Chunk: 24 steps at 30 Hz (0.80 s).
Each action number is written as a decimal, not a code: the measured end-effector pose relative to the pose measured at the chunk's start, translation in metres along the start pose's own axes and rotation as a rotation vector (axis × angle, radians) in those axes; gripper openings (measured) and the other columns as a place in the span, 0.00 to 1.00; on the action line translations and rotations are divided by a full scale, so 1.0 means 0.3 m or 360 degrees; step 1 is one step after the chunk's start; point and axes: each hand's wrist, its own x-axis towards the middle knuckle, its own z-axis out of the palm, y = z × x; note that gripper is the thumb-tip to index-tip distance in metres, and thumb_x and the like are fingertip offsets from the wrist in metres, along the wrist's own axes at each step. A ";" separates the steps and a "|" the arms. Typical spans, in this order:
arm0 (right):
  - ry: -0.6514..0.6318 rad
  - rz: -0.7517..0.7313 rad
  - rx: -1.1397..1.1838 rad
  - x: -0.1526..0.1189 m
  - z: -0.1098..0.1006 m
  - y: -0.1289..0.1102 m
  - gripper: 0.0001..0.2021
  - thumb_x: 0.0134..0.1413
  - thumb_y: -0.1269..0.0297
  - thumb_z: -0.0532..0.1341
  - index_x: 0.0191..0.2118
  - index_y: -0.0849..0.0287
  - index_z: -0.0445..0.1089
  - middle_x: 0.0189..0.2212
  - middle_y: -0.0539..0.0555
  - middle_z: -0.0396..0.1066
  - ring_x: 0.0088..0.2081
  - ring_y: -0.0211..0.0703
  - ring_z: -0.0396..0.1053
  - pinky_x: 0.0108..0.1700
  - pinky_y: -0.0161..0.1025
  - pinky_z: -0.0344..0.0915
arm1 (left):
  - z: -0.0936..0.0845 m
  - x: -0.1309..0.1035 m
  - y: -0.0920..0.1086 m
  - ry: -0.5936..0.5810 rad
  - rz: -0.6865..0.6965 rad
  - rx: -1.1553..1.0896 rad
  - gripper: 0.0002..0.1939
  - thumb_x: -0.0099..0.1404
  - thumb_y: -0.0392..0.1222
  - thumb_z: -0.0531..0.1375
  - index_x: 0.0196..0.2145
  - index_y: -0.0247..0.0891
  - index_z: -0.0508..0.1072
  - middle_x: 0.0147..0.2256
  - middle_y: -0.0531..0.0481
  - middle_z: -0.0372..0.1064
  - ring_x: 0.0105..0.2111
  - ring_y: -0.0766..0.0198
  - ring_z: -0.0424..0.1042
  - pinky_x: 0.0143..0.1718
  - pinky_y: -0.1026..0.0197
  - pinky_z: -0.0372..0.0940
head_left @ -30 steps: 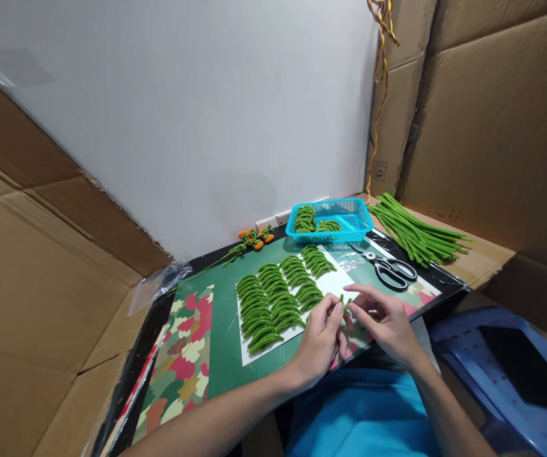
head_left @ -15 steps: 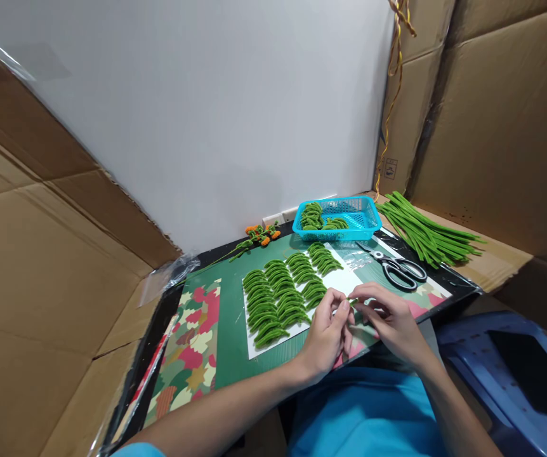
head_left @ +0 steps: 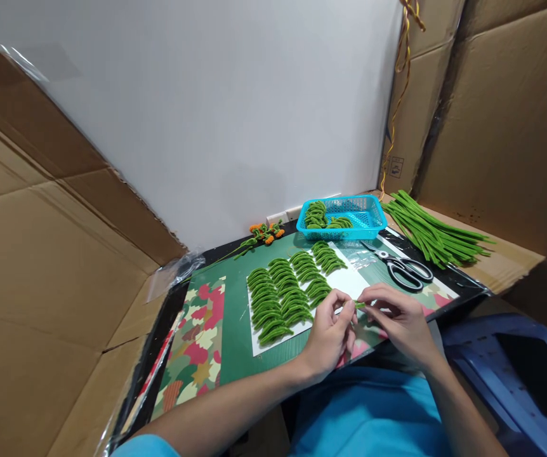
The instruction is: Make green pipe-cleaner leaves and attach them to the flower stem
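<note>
1. Since the earlier frame, the short green piece (head_left: 359, 304) has been tipped from upright to nearly level.
2. It is held between narrowed fingertips of left hand (head_left: 329, 329) and right hand (head_left: 403, 318), by the counter's (head_left: 473, 285) near edge.
3. Through uneven pinching, it could be kinked or dropped.

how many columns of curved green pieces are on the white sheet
4, side by side on the white sheet: leftmost column, second column, third column and short rightmost column. The left hand may hide more pieces.
</note>
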 end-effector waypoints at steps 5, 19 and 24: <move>0.0031 0.0018 0.0032 -0.004 0.002 -0.003 0.03 0.64 0.65 0.68 0.39 0.53 0.81 0.35 0.53 0.79 0.34 0.42 0.77 0.32 0.33 0.72 | 0.001 -0.005 0.001 -0.0013 0.0003 -0.0004 0.21 0.73 0.60 0.62 0.38 0.39 0.63 0.30 0.59 0.66 0.11 0.77 0.63 0.09 0.73 0.47; 0.0379 0.0355 0.0238 -0.003 0.052 -0.080 0.10 0.56 0.57 0.73 0.30 0.57 0.79 0.25 0.50 0.77 0.25 0.38 0.71 0.27 0.31 0.68 | -0.003 -0.019 0.097 0.0008 0.0366 0.0969 0.12 0.78 0.50 0.57 0.42 0.38 0.70 0.26 0.57 0.64 0.21 0.70 0.64 0.24 0.67 0.57; 0.0468 0.0271 0.0059 -0.005 0.084 -0.103 0.08 0.61 0.59 0.71 0.33 0.56 0.80 0.26 0.50 0.78 0.25 0.40 0.73 0.27 0.33 0.69 | -0.007 -0.014 0.120 0.0019 0.0401 0.0969 0.12 0.78 0.50 0.57 0.41 0.38 0.70 0.30 0.54 0.70 0.23 0.70 0.65 0.25 0.65 0.57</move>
